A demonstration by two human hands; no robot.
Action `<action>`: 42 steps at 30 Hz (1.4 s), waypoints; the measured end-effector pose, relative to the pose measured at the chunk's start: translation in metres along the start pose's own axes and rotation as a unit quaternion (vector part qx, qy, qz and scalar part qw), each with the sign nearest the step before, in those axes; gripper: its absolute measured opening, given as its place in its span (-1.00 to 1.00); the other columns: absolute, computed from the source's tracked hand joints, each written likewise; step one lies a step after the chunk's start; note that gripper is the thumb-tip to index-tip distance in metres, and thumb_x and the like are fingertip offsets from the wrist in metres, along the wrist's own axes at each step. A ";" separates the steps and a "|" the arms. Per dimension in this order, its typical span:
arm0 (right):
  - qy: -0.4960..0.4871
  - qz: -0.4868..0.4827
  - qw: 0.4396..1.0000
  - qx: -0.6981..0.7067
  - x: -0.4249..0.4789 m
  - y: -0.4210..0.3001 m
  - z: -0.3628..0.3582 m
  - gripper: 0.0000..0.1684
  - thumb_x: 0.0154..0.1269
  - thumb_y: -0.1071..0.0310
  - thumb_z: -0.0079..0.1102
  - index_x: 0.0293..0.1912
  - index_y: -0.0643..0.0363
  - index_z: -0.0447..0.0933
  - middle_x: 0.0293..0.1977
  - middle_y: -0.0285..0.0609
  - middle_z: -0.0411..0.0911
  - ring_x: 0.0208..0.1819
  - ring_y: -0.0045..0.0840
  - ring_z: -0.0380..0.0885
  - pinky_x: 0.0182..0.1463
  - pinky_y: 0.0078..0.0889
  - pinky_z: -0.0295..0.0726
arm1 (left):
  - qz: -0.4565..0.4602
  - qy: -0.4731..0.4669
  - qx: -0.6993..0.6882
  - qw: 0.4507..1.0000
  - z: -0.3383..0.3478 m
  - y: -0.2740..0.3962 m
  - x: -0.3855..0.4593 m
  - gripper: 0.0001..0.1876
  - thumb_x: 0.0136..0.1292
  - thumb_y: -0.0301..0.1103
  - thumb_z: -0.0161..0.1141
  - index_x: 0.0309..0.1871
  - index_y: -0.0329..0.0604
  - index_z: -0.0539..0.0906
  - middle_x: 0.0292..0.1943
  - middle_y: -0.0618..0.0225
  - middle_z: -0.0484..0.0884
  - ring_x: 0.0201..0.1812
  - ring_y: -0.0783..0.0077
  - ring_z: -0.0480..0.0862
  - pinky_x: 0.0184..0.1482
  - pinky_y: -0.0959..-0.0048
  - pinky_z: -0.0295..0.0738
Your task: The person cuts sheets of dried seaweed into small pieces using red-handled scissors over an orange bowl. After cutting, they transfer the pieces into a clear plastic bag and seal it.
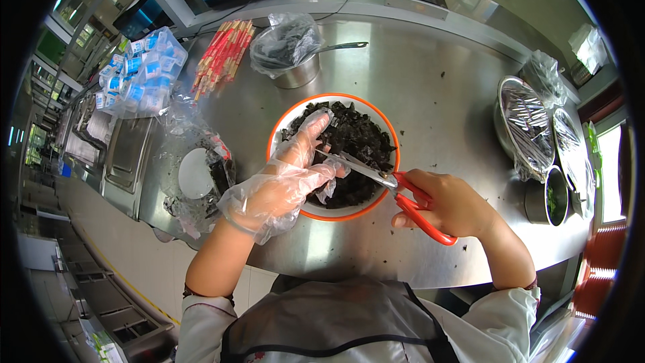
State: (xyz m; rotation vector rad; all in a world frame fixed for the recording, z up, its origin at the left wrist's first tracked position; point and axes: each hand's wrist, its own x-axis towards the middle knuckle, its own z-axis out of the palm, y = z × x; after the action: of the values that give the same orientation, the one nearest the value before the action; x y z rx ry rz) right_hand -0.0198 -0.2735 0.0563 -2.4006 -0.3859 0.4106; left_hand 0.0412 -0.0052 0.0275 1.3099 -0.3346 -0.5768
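Note:
A white bowl with an orange rim point(395, 133) stands on the steel table in front of me, holding dark torn flakes point(360, 133) that look like dried seaweed. My right hand point(443, 201), bare, grips the red handles of a pair of scissors point(370, 171). The blades reach leftward over the bowl, their tips close to the fingers of my left hand. A clear plastic glove covers my left hand point(297, 166), which is over the bowl's left side with thumb and fingers spread. Nothing plainly shows in its grasp, though the blades partly cover the gap.
To the left lie an opened plastic bag with a white disc point(195, 174), bagged blue-and-white cups point(143, 73) and red-wrapped chopsticks point(224, 55). Behind the bowl stands a bag-lined saucepan point(297, 75). Film-covered metal bowls point(526, 121) and a pot of greens point(539, 204) are on the right.

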 end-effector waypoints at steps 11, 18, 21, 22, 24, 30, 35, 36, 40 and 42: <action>0.018 0.074 0.986 0.149 0.000 0.008 0.006 -0.42 0.14 -0.13 0.37 -0.25 0.26 0.58 -0.58 -0.07 0.53 -0.55 -0.30 0.48 -0.37 -0.30 0.46 | -0.108 0.022 -0.068 0.992 -0.001 0.010 -0.002 -0.38 0.34 -0.44 0.16 0.43 -0.25 0.20 -0.03 0.19 0.60 -0.19 0.50 0.60 -0.07 0.47 0.50; -0.017 0.139 0.984 0.107 0.002 -0.001 0.002 -0.42 0.18 -0.14 0.32 -0.29 0.29 0.61 -0.56 -0.06 0.55 -0.52 -0.40 0.50 -0.36 -0.34 0.47 | -0.056 0.032 -0.097 0.993 -0.011 -0.007 -0.015 -0.59 0.37 -0.36 0.11 0.26 -0.20 0.42 -0.47 0.49 0.39 -0.50 0.57 0.39 -0.43 0.57 0.34; -0.047 0.166 0.981 0.087 0.001 -0.004 0.003 -0.38 0.20 -0.19 0.28 -0.31 0.29 0.62 -0.57 -0.07 0.55 -0.52 -0.41 0.51 -0.36 -0.34 0.47 | -0.056 0.028 -0.121 0.991 -0.020 -0.017 -0.012 -0.75 0.39 -0.30 0.08 0.06 -0.13 0.42 -0.56 0.48 0.30 -0.60 0.52 0.36 -0.54 0.54 0.30; -0.055 0.171 0.980 0.091 0.002 -0.003 0.005 -0.37 0.20 -0.21 0.27 -0.31 0.29 0.62 -0.57 -0.08 0.55 -0.52 -0.41 0.51 -0.36 -0.34 0.47 | -0.094 0.064 -0.129 0.985 -0.020 -0.014 -0.010 -0.80 0.39 -0.19 0.07 -0.18 -0.11 0.44 -0.61 0.42 0.34 -0.65 0.48 0.38 -0.60 0.51 0.31; -0.070 0.177 0.977 0.093 0.002 -0.003 0.006 -0.35 0.21 -0.23 0.25 -0.31 0.29 0.61 -0.57 -0.08 0.55 -0.51 -0.41 0.52 -0.35 -0.33 0.47 | -0.129 0.109 -0.137 0.976 -0.015 -0.005 -0.011 -0.68 0.40 -0.08 0.06 -0.41 -0.09 0.47 -0.65 0.37 0.38 -0.70 0.45 0.40 -0.65 0.48 0.32; -0.130 0.125 0.974 0.137 -0.009 0.005 0.002 -0.32 0.28 -0.23 0.17 -0.04 0.26 0.52 -0.41 -0.08 0.58 -0.44 -0.40 0.55 -0.27 -0.34 0.51 | 0.039 0.088 0.039 0.995 -0.024 -0.007 -0.020 -0.88 0.45 -0.31 -0.01 -0.19 -0.11 0.49 -0.55 0.43 0.41 -0.61 0.56 0.44 -0.62 0.57 0.33; -0.106 0.063 0.985 0.119 -0.013 -0.003 0.011 -0.21 0.29 -0.30 0.09 0.11 0.26 0.40 -0.34 -0.01 0.60 -0.28 -0.16 0.60 -0.11 -0.21 0.52 | 0.067 0.061 0.009 0.996 0.000 -0.016 -0.017 -0.81 0.42 -0.49 -0.07 0.05 -0.10 0.41 -0.51 0.45 0.41 -0.55 0.60 0.45 -0.52 0.58 0.35; -0.098 0.064 0.986 0.117 -0.011 -0.006 0.011 -0.21 0.26 -0.30 0.13 0.08 0.27 0.42 -0.35 0.00 0.60 -0.29 -0.13 0.59 -0.13 -0.21 0.52 | 0.059 0.041 0.026 0.997 0.003 -0.019 -0.017 -0.68 0.42 -0.53 -0.11 0.20 -0.06 0.37 -0.50 0.46 0.43 -0.54 0.60 0.43 -0.50 0.59 0.35; -0.080 0.100 0.979 0.157 -0.008 -0.013 0.012 -0.30 0.24 -0.28 0.18 -0.10 0.26 0.53 -0.42 -0.04 0.57 -0.34 -0.25 0.58 -0.20 -0.28 0.50 | 0.124 0.008 0.090 0.988 0.009 -0.035 -0.018 -0.55 0.44 -0.54 -0.14 0.37 0.00 0.32 -0.45 0.45 0.44 -0.49 0.62 0.40 -0.50 0.59 0.34; -0.083 0.105 0.969 0.206 -0.008 -0.010 0.014 -0.36 0.26 -0.23 0.20 -0.16 0.27 0.58 -0.45 -0.07 0.57 -0.37 -0.32 0.57 -0.23 -0.31 0.50 | 0.070 0.007 0.042 0.997 0.008 -0.030 -0.017 -0.67 0.43 -0.53 -0.12 0.22 -0.05 0.37 -0.41 0.47 0.41 -0.48 0.63 0.38 -0.47 0.60 0.34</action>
State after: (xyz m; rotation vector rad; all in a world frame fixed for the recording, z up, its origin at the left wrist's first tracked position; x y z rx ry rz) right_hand -0.0345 -0.2612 0.0537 -2.0113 -0.1012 0.7155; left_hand 0.0167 -0.0066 0.0016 1.3586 -0.4398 -0.4401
